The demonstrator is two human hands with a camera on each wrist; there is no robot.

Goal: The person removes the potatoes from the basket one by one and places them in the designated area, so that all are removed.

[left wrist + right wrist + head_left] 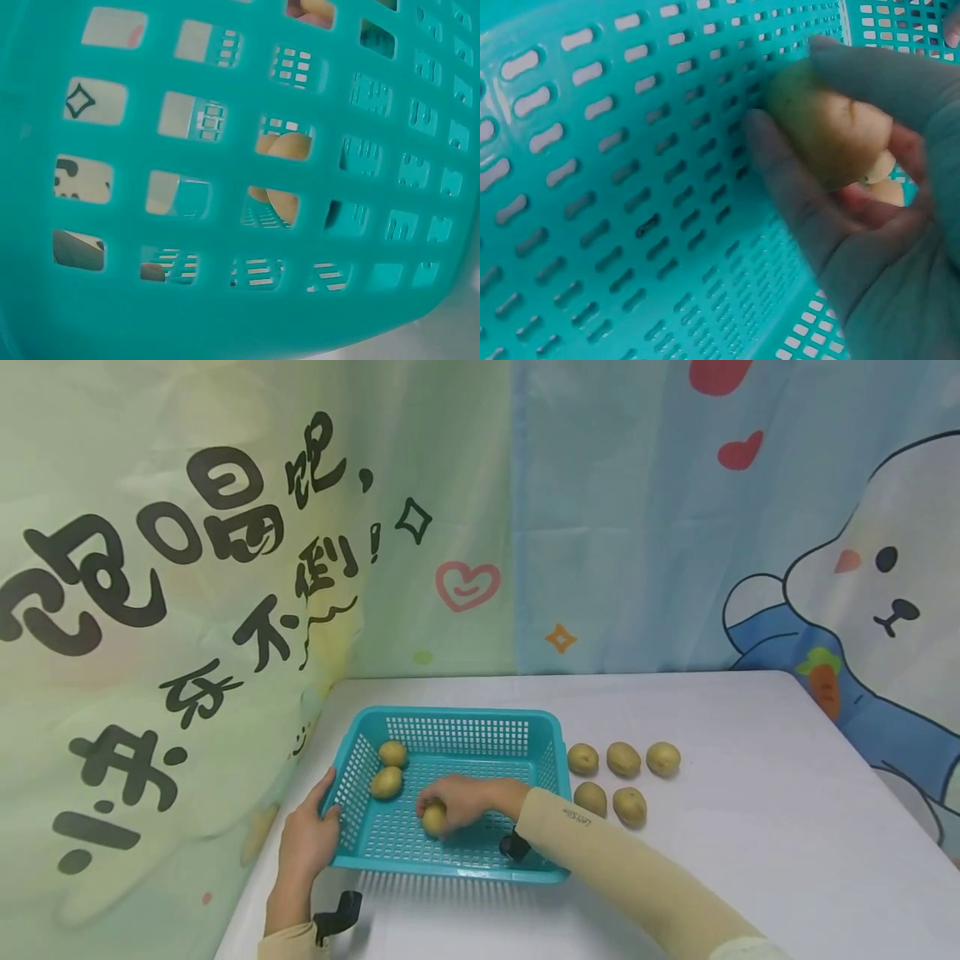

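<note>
A turquoise plastic basket with perforated walls stands on the table. My left hand grips its left side, with the thumb over the rim. My right hand is inside the basket and holds a potato low over the floor. In the right wrist view, thumb and fingers close around that potato; whether it touches the floor I cannot tell. Two more potatoes lie along the basket's left wall. The left wrist view is filled by the basket wall, and potatoes show through its holes.
Several potatoes lie in two rows on the white table, just right of the basket. Behind the table hangs a printed cloth backdrop, which also runs along the left side.
</note>
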